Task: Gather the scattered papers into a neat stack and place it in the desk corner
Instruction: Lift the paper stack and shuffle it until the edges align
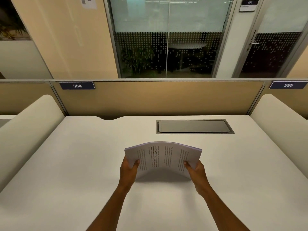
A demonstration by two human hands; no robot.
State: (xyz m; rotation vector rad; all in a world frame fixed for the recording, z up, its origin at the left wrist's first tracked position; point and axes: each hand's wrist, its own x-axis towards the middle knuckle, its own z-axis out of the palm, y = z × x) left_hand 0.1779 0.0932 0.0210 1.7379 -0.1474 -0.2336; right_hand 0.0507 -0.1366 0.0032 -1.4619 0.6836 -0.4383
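The stack of papers (162, 158) was held above the centre of the desk (66, 164), its short sides gripped by both hands. The left hand (129, 170) was closed on the stack's edge at 9 o'clock, thumb on top and fingers beneath; the right hand (195, 170) was closed likewise at 3 o'clock. Inward pressure from the two grips bowed the sheets upward in an arch, and the shadow beneath suggested that the middle was clear of the surface; whether the near edge touched the desk could not be told. Such a two-sided hold probably served to square the sheets before transfer. No loose sheets were visible elsewhere on the desk, so gathering appeared complete and placement remained.

Edges and clearance: the rear partition (158, 97) closed the desk at 12 o'clock, and curved side panels (33, 124) bounded it at 9 and 3 o'clock. A recessed cable hatch (194, 126) lay toward 1 o'clock, near the right rear corner, and a scalloped cutout (111, 118) notched the rear edge at 11 o'clock. The left rear corner offered the more open flat surface.
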